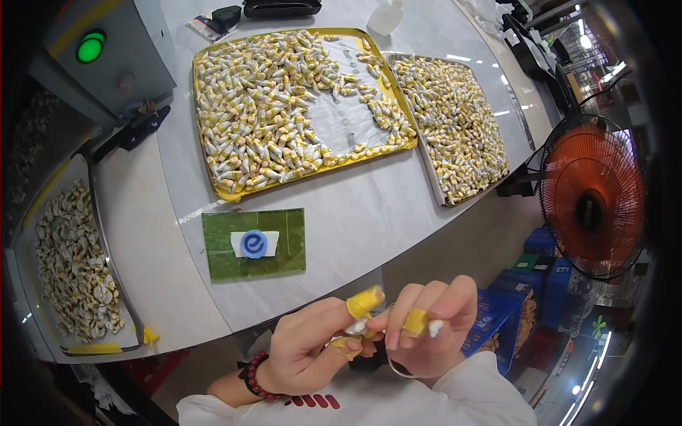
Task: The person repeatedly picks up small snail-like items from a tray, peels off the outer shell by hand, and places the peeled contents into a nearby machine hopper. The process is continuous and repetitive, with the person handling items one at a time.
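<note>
Both hands meet at bottom centre, just off the worktop [369, 213] edge. Left hand [312, 348] is closed, thumb and forefinger pinching a small white piece [357, 326]; yellow tape wraps that fingertip. Right hand [426, 326] is curled shut, also taped yellow on one finger, with another white bit [435, 326] poking out between its fingers. Thin wire ring [392, 366] hangs under the right hand; can't tell what it's attached to. Bead bracelet [254, 376] on left wrist.

Handling guess: the piece is tiny and light, likely stiff, small enough to slip or flick away. Pinch grip at its ends with fingertips looks right; tape probably adds grip and protects fingers. No force needed, so crushing risk seems low, dropping risk higher.

Surface: pale, smooth, glossy worktop, curved by the lens. Green mat [253, 243] near the front edge, left of centre, with a white paper and blue round disc [253, 243] on it. Yellow tray [298, 106] at top centre, heaped with small white-and-yellow parts, bare patch in its right half. Grey tray [455, 128] touching it on the right, also full. Third tray [74, 263] far left, holding paler, looser pieces.

Room: grey machine box [106, 50] with a lit green lamp [90, 47] upper left. Orange fan [593, 195] in black cage at right. Blue crates [526, 298] on the floor below it. White bottle [386, 15] at top edge.
</note>
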Demonstrator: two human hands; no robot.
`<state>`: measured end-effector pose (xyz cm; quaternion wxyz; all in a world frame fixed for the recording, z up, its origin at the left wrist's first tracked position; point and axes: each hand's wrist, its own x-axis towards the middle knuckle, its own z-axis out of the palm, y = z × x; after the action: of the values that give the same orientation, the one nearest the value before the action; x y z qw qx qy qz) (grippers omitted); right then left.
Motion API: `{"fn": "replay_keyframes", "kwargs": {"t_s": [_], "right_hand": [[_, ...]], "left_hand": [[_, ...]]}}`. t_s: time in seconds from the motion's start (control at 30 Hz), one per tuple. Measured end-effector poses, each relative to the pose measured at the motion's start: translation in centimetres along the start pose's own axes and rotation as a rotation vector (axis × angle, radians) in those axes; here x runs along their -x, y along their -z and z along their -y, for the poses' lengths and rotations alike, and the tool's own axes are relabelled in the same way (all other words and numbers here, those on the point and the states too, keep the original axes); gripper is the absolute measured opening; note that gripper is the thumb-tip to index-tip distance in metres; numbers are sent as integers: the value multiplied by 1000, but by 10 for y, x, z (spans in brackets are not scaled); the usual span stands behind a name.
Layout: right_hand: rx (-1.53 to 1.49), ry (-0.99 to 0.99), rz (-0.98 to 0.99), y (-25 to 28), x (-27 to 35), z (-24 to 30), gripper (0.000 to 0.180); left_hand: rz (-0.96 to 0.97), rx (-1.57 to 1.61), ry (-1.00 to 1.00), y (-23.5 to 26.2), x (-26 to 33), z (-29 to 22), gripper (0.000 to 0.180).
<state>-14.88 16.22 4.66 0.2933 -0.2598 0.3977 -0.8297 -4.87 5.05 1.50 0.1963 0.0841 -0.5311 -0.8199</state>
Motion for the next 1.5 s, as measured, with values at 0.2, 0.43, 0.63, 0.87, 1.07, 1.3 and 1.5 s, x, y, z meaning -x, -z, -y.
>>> {"fn": "replay_keyframes", "kwargs": {"t_s": [0.2, 0.43, 0.63, 0.87, 1.07, 1.3, 1.5], "right_hand": [[-38, -30, 10, -2, -1, 2, 14], [120, -82, 106, -2, 3, 5, 18], [-11, -106, 8, -5, 6, 7, 14], [36, -99, -8, -2, 0, 13, 13], [867, 204, 83, 8, -13, 19, 22], [1063, 389, 298, 9, -14, 17, 26], [1061, 377, 418, 9, -14, 21, 33]], "left_hand": [[8, 78, -40, 6, 5, 6, 36], [-119, -27, -187, 12, 7, 13, 37], [-10, -357, -327, 20, -6, 6, 35], [86, -366, 8, 17, 0, -9, 45], [-44, 474, 340, 10, -2, -12, 42], [48, -203, -234, 18, -6, -6, 40], [17, -436, -335, 18, -8, -8, 50]]}}
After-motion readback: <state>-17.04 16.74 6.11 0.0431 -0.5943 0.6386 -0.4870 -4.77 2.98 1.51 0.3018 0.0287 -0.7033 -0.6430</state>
